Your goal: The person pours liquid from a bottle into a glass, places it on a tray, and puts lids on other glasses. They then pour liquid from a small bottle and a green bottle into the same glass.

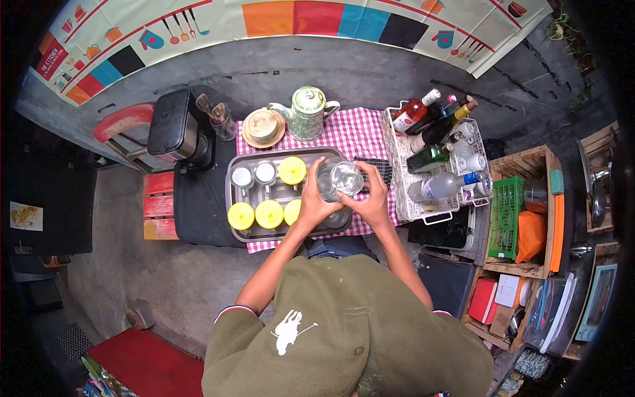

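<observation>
Clear glasses (346,178), overlapping and possibly nested, are held directly between the left hand (316,202) and right hand (373,202), over the right end of the tray (282,192), neither nearer, each grip curled partway closed around their outer sides.

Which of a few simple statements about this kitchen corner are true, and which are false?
1. The person's left hand and right hand are both on clear glassware. True.
2. The green-and-white pot stands inside the tray. False: it stands beyond the tray, toward the wall.
3. Yellow lids show within the tray. True.
4. The bottles are in the green basket. False: they are in the white basket, to the right of the tray.
5. The cloth partly under the tray is plain blue. False: it is checked in pinkish red and white.
</observation>
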The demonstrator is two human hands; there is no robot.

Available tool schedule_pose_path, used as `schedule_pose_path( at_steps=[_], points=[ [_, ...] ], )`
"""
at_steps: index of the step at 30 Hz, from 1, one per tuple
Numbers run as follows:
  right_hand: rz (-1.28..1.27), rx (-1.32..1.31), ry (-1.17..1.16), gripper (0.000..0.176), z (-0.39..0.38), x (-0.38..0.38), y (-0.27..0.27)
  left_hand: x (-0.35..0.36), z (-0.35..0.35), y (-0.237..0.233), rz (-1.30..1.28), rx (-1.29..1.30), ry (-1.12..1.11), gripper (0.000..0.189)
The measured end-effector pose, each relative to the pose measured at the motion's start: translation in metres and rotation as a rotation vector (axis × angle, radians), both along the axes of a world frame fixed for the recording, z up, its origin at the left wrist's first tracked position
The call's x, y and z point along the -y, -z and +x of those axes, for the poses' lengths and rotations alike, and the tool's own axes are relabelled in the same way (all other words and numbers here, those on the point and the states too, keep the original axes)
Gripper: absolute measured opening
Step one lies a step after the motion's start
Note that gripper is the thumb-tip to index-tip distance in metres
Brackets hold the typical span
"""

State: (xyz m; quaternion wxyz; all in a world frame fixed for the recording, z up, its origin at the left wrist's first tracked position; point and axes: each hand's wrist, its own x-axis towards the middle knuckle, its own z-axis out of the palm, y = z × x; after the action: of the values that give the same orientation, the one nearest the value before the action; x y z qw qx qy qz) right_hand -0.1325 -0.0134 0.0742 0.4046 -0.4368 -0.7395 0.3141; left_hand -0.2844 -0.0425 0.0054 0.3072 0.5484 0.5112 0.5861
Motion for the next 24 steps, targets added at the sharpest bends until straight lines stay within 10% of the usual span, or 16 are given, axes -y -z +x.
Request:
schedule_pose_path(
  at_steps=[24],
  points=[
    [-0.015,-0.013,-0.021,0.065,-0.0029,-0.003,0.0011,0.0003,-0.0021,-0.0038,-0.013,0.011,0.0,0.106]
  ],
)
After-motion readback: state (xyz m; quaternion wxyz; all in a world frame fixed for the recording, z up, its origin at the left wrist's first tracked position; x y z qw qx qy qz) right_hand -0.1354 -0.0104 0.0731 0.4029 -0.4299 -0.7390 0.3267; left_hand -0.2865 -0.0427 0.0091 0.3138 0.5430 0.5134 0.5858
